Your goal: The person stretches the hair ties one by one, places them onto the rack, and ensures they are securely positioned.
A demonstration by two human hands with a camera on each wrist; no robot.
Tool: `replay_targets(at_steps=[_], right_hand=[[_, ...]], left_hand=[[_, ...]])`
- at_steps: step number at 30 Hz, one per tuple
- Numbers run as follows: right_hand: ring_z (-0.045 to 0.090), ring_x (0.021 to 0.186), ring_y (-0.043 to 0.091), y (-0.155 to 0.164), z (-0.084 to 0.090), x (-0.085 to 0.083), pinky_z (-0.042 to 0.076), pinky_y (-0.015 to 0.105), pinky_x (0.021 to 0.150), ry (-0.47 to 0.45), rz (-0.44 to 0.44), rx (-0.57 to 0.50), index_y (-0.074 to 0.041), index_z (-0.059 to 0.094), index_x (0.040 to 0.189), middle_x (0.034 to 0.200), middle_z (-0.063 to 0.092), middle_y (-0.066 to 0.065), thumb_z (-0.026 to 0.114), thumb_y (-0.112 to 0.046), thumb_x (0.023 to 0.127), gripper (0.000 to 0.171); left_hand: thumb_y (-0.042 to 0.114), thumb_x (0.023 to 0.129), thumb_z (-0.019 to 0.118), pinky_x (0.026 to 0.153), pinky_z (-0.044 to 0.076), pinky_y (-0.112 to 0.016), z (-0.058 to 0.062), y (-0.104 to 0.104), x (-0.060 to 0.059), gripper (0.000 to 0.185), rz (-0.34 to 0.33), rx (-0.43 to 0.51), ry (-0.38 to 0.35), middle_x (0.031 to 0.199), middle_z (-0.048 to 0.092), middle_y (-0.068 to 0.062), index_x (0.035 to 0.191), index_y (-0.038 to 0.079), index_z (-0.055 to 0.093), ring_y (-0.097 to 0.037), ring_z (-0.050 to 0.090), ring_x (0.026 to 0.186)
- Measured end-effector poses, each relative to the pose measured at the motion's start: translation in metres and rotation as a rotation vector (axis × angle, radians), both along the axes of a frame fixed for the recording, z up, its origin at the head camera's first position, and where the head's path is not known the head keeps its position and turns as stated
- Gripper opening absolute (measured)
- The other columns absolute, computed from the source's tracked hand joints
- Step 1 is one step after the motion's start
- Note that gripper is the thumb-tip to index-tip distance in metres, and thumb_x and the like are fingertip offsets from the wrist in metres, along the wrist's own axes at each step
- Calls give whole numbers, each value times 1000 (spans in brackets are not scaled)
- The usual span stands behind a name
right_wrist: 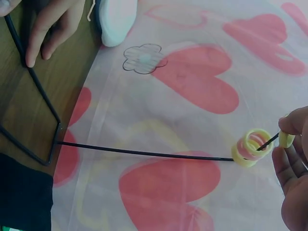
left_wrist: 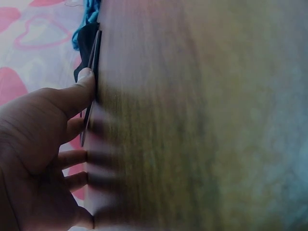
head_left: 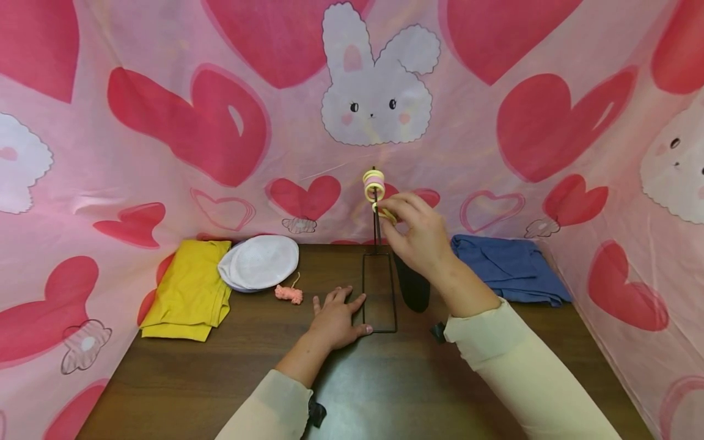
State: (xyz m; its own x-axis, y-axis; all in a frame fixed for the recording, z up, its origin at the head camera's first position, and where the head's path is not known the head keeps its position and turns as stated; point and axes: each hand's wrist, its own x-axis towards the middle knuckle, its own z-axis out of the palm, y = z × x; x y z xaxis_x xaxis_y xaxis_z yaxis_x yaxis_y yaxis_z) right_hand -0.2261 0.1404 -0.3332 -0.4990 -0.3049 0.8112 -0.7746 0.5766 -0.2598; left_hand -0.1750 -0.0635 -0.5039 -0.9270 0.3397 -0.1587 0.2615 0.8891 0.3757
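A black wire stand (head_left: 379,293) sits mid-table with a rectangular base and an upright rod (head_left: 376,232). Yellow and pink rings (head_left: 373,185) are stacked near the rod's top. My right hand (head_left: 392,215) pinches a yellow ring (head_left: 384,212) beside the rod, just below the stack. In the right wrist view the rod (right_wrist: 144,153) runs sideways to the rings (right_wrist: 250,147), and my right hand (right_wrist: 291,144) holds the yellow ring (right_wrist: 286,139) at the tip. My left hand (head_left: 338,305) lies flat on the table, thumb against the base's left side; the left wrist view shows this left hand (left_wrist: 57,139) at the wire (left_wrist: 94,57).
A folded yellow cloth (head_left: 189,287), a white cap (head_left: 260,261) and a small pink knitted piece (head_left: 289,294) lie at the left. A folded blue cloth (head_left: 506,269) lies at the right, a black fabric piece (head_left: 414,284) beside the stand. Pink heart-print fabric walls (head_left: 220,122) enclose the table.
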Motion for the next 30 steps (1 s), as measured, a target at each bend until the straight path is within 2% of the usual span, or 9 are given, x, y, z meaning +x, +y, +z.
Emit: replay_targets(at_steps=[6,11,17,21,26,30], right_hand=[[66,103,32,-6,-1,-14,59,45,86,-6,-45,-3,-2,75,116,115,67,19,78,-5,88,28],[63,110,34,-10,-1,-24,55,46,96,-35,-83,15,-2,74,119,119,64,19,78,-7,89,31],[60,114,34,-9,-2,-29,55,46,94,-87,-116,48,-3,72,127,125,60,18,78,-6,87,40],[59,115,35,-3,-5,-23,54,48,93,-85,-104,36,-3,72,127,125,59,19,78,-6,86,42],[58,117,32,10,-16,-5,54,48,95,-100,-97,19,-3,72,127,126,60,18,81,-7,85,43],[59,110,29,25,-31,13,55,44,84,-132,-106,-3,-5,72,128,126,61,15,82,-7,85,44]], left_hand=[[63,90,71,115,9,-78,-2,-1,-1,78,-6,3,3,167,32,-9,157,31,48,-36,22,156],[63,90,72,115,9,-78,-3,-1,-2,78,-6,5,0,167,32,-8,157,32,48,-36,22,156],[62,89,72,115,9,-78,-4,-1,-2,78,-6,9,4,166,33,-9,157,31,49,-36,23,155],[62,89,73,115,9,-77,-5,-1,-2,78,-7,17,6,166,34,-9,157,31,49,-36,23,155],[62,90,72,115,8,-77,-6,-3,-4,78,-4,12,7,166,34,-8,157,31,49,-35,22,156],[62,91,71,115,7,-77,-8,-7,-4,77,-6,42,15,166,34,-10,157,30,48,-36,22,155]])
